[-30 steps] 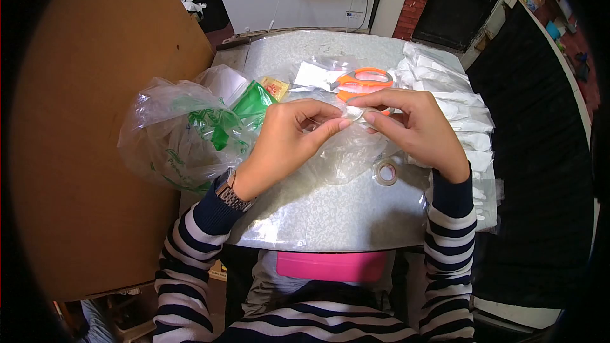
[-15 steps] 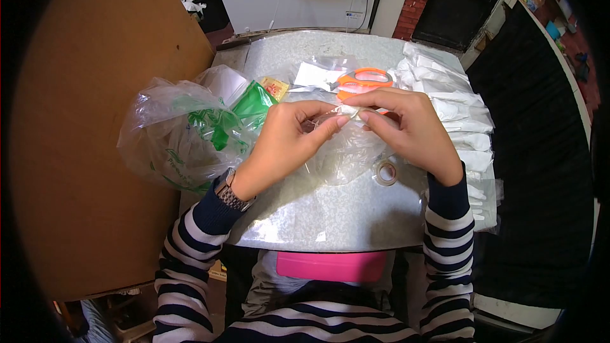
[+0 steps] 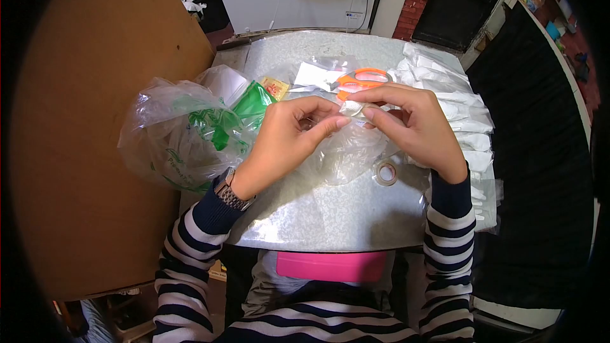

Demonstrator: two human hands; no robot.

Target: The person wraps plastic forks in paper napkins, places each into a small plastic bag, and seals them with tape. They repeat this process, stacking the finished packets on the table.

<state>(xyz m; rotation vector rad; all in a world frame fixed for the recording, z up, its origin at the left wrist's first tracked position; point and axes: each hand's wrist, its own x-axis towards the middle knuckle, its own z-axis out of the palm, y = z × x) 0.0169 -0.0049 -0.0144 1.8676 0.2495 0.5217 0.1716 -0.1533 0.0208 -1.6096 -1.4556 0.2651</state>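
Observation:
Above the middle of the table, my left hand [image 3: 293, 130] and my right hand [image 3: 416, 127] meet at a small white folded piece [image 3: 352, 108], possibly paper or thin plastic. Thumb and fingers of both hands pinch it, one hand on either side. Crumpled clear plastic [image 3: 346, 159] lies beneath the hands. Just beyond my right fingers are scissors with orange and grey handles [image 3: 362, 78]. A small roll of tape [image 3: 386, 172] rests on the table below my right hand.
A clear plastic bag with green print [image 3: 184, 127] fills the table's left side, beside a yellow packet [image 3: 274, 87]. White paper [image 3: 314, 76] lies behind the hands. Several white wrapped packets [image 3: 467, 114] line the right side. A pink object [image 3: 330, 265] sits below the front edge.
My right hand has shifted slightly right, and its fingers have moved on the white piece. More of that piece now shows between the hands. The left hand has barely moved.

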